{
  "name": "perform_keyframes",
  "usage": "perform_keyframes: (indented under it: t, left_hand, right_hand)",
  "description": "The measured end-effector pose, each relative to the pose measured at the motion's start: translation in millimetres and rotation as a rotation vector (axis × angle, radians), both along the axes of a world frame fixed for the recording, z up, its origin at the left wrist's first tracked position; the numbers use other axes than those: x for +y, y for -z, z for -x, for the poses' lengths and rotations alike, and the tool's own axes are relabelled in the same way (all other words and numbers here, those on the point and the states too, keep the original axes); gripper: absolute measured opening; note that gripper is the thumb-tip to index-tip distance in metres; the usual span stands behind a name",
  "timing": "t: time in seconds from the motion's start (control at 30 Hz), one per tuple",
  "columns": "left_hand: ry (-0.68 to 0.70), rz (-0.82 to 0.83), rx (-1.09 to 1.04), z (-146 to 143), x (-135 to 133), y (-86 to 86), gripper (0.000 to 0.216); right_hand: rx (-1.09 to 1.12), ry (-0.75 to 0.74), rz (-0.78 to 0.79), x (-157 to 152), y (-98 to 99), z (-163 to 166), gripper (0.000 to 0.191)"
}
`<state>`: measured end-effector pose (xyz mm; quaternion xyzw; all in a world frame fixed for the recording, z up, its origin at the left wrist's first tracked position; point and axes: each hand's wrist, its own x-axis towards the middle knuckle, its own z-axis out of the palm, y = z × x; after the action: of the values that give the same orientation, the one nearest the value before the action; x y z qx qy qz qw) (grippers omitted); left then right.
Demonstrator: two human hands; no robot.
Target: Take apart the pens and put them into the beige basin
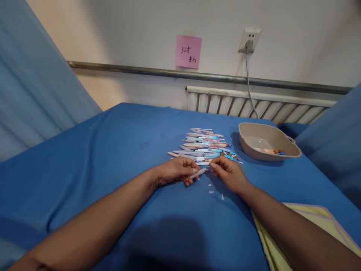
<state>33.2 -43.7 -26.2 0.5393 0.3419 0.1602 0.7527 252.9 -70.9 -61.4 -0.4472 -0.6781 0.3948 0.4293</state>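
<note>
My left hand (175,171) rests on the blue cloth with its fingers curled around a pale pen barrel (198,173) that points right. My right hand (228,173) is just to the right, fingers pinched close to the barrel's tip; what the pinch holds is too small to name. Beyond both hands lies a heap of several pens and pen parts (204,146) in white, blue and orange. A few tiny white caps (211,192) lie loose on the cloth below my hands.
A beige tray (248,148) with handles stands at the right, holding a pen or two (270,151). A blue cloth (98,158) covers the table. A yellow cloth (316,222) lies at the lower right. A radiator (254,105), pink note (188,51) and wall socket (249,39) are behind.
</note>
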Motion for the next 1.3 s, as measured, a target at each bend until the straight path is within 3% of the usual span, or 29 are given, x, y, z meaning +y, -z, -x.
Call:
perform_keyframes:
  t: [0.3, 0.43, 0.57, 0.73, 0.93, 1.3]
  left_hand:
    - [-0.116, -0.030, -0.008, 16.0, 8.3, -13.9, 0.030]
    - [-0.273, -0.024, -0.055, 23.9, 13.7, -18.1, 0.024]
    - [-0.359, -0.006, -0.068, 25.8, 14.8, -19.2, 0.020]
    - [-0.351, -0.014, -0.065, 25.1, 13.9, -21.0, 0.014]
    - [-0.391, -0.045, -0.030, 23.4, 16.3, -17.7, 0.012]
    - [-0.370, -0.069, -0.032, 5.2, 10.4, -9.1, 0.018]
  right_hand:
    - [-0.023, 0.068, 0.020, 4.6, -0.9, -6.1, 0.021]
    - [-0.087, -0.011, 0.052, 7.6, 7.9, -8.1, 0.016]
    - [-0.257, -0.081, -0.013, 5.6, 8.0, -8.3, 0.009]
    - [-0.480, -0.142, -0.173, 0.4, -0.5, -10.0, 0.009]
    - [-0.594, -0.066, -0.302, 5.6, -2.3, -9.3, 0.019]
    - [-0.956, 0.005, -0.236, 4.4, -18.6, 7.6, 0.020]
